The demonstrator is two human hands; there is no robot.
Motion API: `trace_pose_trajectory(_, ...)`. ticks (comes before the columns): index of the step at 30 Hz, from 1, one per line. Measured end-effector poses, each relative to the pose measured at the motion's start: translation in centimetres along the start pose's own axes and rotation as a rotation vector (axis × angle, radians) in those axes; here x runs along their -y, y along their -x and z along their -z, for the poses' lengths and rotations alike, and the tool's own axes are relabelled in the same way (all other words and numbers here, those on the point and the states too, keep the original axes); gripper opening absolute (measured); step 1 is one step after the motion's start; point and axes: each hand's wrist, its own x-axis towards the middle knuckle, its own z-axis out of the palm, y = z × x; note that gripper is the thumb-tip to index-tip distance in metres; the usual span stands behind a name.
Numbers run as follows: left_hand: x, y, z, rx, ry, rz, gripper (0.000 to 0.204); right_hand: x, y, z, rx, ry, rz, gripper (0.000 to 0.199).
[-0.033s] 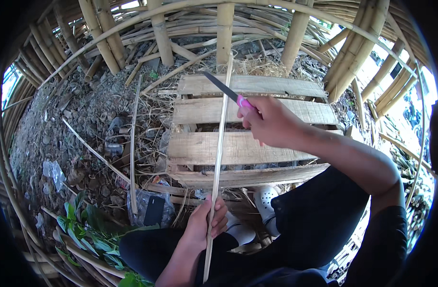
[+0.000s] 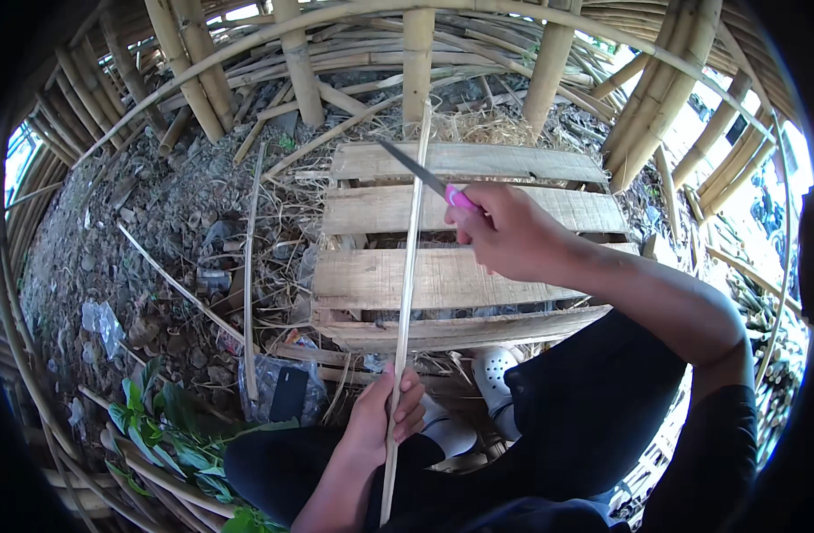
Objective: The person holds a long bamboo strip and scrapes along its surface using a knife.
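Observation:
My left hand (image 2: 385, 417) grips a long thin bamboo strip (image 2: 409, 258) low down, near my knee. The strip runs up and away over a wooden pallet (image 2: 380, 275). My right hand (image 2: 504, 233) is shut on a knife with a pink handle (image 2: 460, 197). Its dark blade (image 2: 411, 167) points up and left and meets the strip near its upper part. My legs in dark trousers and white clogs (image 2: 496, 373) are below the pallet.
Thick bamboo poles (image 2: 296, 62) stand behind the pallet and to the right. Loose thin strips (image 2: 249, 266) lie on the rubble-strewn ground at left. A dark flat object in a clear bag (image 2: 287, 391) and green leaves (image 2: 158, 426) are near my left knee.

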Motion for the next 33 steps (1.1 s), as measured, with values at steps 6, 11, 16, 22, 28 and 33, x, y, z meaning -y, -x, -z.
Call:
trace_pose_trajectory(6, -2.2, -2.5, -2.3, 0.020, -0.004, 0.041, 0.039, -1.6, 1.9, 2.9, -0.017, 0.089, 0.107, 0.022)
trace_pose_trajectory(11, -3.8, -5.3, -2.5, 0.035, -0.095, 0.146, 0.041, -4.1, 0.0, 1.5, -0.072, 0.009, 0.014, 0.029)
trace_pose_trajectory(16, -3.0, -3.7, -1.2, 0.046, -0.037, 0.161, 0.039, -6.6, -2.0, 1.1, 0.084, 0.060, -0.060, 0.037)
trace_pose_trajectory(22, -2.2, -2.4, 0.6, 0.023, 0.229, 0.233, 0.041, -5.6, -1.2, -1.3, 0.048, 0.078, 0.123, 0.026)
trace_pose_trajectory(28, -3.1, -1.9, -0.1, -0.016, 0.187, 0.257, 0.041, -4.3, 1.6, -5.3, 0.194, 0.175, 0.602, 0.024)
trace_pose_trajectory(33, -3.0, -1.5, 0.2, -0.073, 0.104, 0.301, 0.043, -2.6, 3.0, -6.8, 0.362, 0.368, 0.381, 0.024)
